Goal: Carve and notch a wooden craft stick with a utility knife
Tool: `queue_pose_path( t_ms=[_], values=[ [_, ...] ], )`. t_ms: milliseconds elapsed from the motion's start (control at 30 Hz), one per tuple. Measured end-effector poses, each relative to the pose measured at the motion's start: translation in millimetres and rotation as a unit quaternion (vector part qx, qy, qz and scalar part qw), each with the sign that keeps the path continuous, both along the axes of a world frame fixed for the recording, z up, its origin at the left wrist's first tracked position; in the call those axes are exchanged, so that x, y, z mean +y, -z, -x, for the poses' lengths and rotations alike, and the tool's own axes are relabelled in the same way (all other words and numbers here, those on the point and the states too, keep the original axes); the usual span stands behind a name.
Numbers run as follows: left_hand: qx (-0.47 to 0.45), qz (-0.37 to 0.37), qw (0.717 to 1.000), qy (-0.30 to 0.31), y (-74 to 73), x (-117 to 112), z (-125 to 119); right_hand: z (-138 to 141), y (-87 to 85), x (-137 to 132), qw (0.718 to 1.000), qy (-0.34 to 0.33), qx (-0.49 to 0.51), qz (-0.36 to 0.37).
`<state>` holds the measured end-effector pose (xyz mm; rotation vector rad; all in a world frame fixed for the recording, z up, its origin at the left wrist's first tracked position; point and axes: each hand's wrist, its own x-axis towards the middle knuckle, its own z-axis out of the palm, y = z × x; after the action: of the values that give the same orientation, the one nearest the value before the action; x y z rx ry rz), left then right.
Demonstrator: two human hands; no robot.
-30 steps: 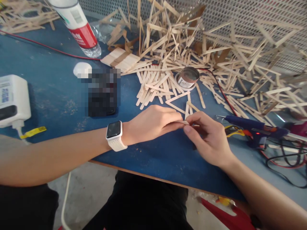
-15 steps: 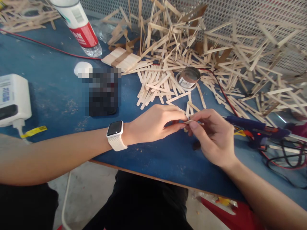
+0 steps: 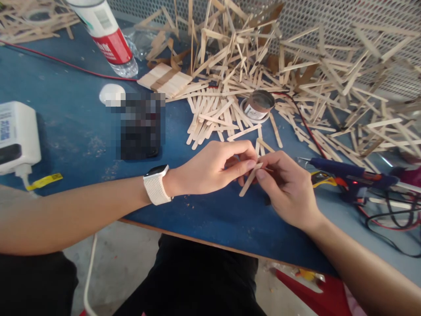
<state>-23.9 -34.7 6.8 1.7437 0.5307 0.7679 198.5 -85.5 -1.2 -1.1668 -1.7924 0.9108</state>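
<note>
Between my two hands is a wooden craft stick [image 3: 249, 181], slanting down to the left over the blue table. My left hand [image 3: 219, 168], with a watch [image 3: 158, 184] on its wrist, pinches its upper part between thumb and fingers. From the other side, my right hand [image 3: 289, 186] grips the same end with its thumb and forefinger. The fingertips of both hands nearly meet there and partly hide the stick. Just behind them, more craft sticks [image 3: 210, 118] lie in a loose pile.
A blue glue gun [image 3: 355, 175] with tangled black cable lies at the right. Behind the hands stand a small round tin [image 3: 258, 106] and joined stick frames [image 3: 329, 66]. Farther left are a bottle [image 3: 113, 44], a dark blurred object [image 3: 140, 136] and a white device [image 3: 19, 136].
The craft stick has turned from nearly level, seen edge-on, to pointing down and left with its flat face showing. My left wrist has rolled and the fingers of both hands have shifted on it.
</note>
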Motion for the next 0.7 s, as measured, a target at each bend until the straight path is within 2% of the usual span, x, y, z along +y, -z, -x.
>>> queue_pose_path(
  t_ms=[333, 533, 700],
  values=[
    [-0.024, 0.102, 0.994, 0.032, 0.7, 1.4, -0.8, 4.5, -8.7, -0.6, 1.000, -0.004, 0.002, -0.007],
    [-0.015, 0.082, 0.997, 0.004, 0.8, 1.1, -1.7, 2.4, -8.6, -1.3, 1.000, -0.001, 0.002, 0.005],
    [0.010, 0.062, 0.998, -0.001, 0.6, 2.1, -0.1, 3.5, -6.8, -0.7, 0.999, -0.007, 0.011, 0.045]
  ],
)
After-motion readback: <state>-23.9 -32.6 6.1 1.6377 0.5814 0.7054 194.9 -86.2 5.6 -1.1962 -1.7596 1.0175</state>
